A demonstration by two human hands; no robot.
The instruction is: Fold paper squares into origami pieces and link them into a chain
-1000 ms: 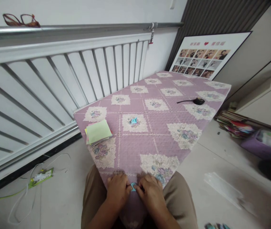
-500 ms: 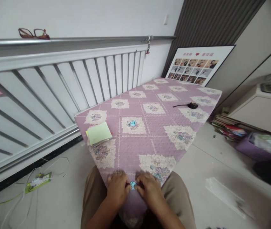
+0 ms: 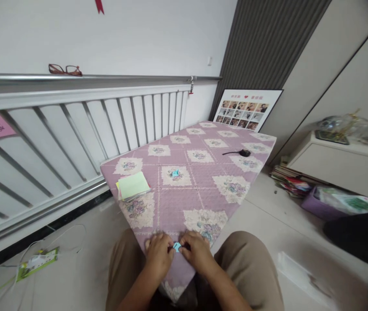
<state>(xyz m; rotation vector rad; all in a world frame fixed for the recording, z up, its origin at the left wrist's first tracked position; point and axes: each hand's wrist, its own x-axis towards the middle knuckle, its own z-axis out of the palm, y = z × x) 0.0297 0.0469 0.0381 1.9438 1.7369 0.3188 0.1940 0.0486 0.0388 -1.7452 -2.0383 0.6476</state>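
Folding, apparently, blue paper (image 3: 177, 247), left hand (image 3: 159, 252) and right hand (image 3: 198, 252) pinch opposite sides; any next crease would call for careful alignment.

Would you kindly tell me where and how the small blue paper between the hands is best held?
I would pinch the small blue paper at its left and right edges, coming from both sides, as the left hand and right hand appear to do. It is so small that gripping from above would likely hide it; its middle now shows.
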